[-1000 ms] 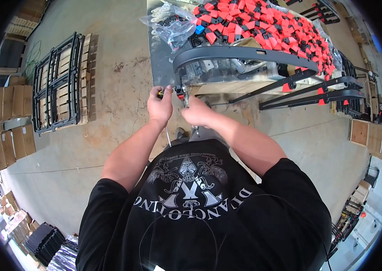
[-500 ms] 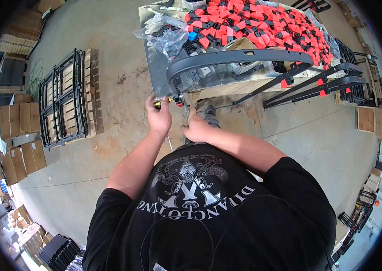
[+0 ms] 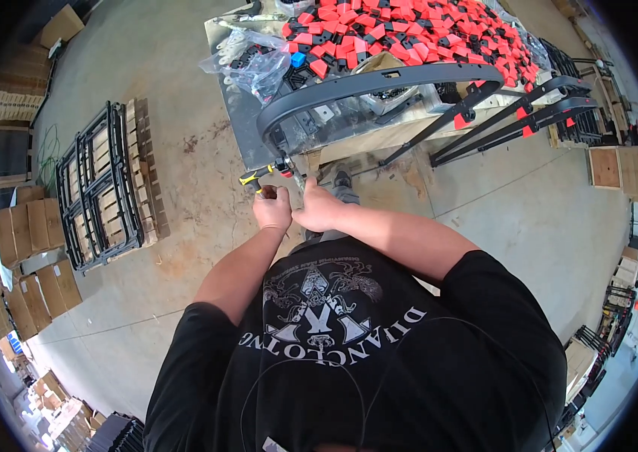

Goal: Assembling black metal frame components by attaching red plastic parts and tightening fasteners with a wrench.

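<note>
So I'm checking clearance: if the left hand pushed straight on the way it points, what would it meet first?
Probably the lower end of the curved dark frame, just beyond the yellow-handled tool that the left hand grips; depth is hard to judge here.

Metal workbench (image 3: 237,113) bearing heaped red-and-black plastic parts (image 3: 409,30), clear bagged parts (image 3: 251,64), curved dark frame (image 3: 379,83).

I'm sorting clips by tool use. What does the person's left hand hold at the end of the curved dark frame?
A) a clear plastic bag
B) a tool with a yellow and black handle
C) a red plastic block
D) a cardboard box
B: the left hand grips a tool with a yellow and black handle at the lower end of the curved dark frame.
</note>
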